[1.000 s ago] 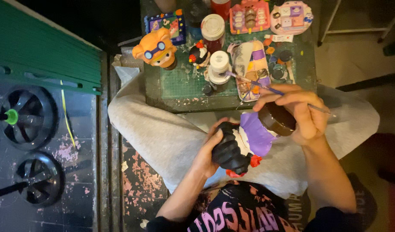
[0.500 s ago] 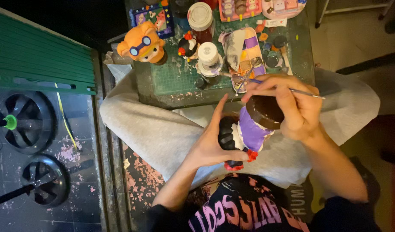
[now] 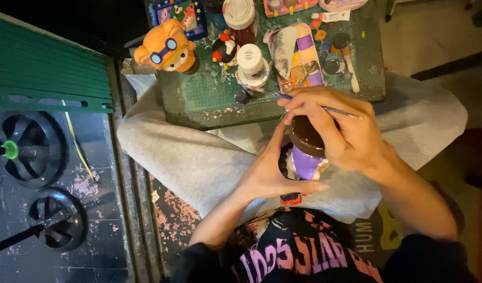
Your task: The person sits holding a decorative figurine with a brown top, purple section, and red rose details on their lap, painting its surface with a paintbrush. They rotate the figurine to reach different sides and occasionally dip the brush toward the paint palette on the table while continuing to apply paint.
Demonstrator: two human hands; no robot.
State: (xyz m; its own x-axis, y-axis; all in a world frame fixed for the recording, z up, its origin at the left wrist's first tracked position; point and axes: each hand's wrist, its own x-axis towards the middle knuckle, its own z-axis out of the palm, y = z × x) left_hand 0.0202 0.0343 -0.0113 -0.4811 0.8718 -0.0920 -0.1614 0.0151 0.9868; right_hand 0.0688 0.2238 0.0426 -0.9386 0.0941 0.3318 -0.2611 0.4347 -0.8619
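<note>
Head view, looking down on your lap. Your left hand (image 3: 269,175) cups a painted figurine (image 3: 305,157) from the side, palm against it, fingers wrapped loosely round its lower body. The figurine is purple and black with a dark brown round top and a red bit at the bottom; it sits over your grey-trousered legs, just short of the table's near edge.

Your right hand (image 3: 343,131) lies curled over the figurine's top and far side and pinches a thin paintbrush (image 3: 341,110) between thumb and fingers. The brush runs roughly level, its tip pointing left past your fingertips, its handle sticking out to the right.

On the table (image 3: 209,102), which is covered by a green cutting mat:
- paint palette (image 3: 302,60) with purple, yellow and orange wells, straight ahead of your right hand
- white-lidded paint bottle (image 3: 251,65) just left of the palette
- small black, white and red figure (image 3: 223,50) beside that bottle
- orange bear figure with blue goggles (image 3: 167,48) at the near left corner
- taller jar with a pale lid (image 3: 240,15) farther back

Left of your legs, two dark wheel-like discs (image 3: 28,149) lie on the paint-flecked floor.
</note>
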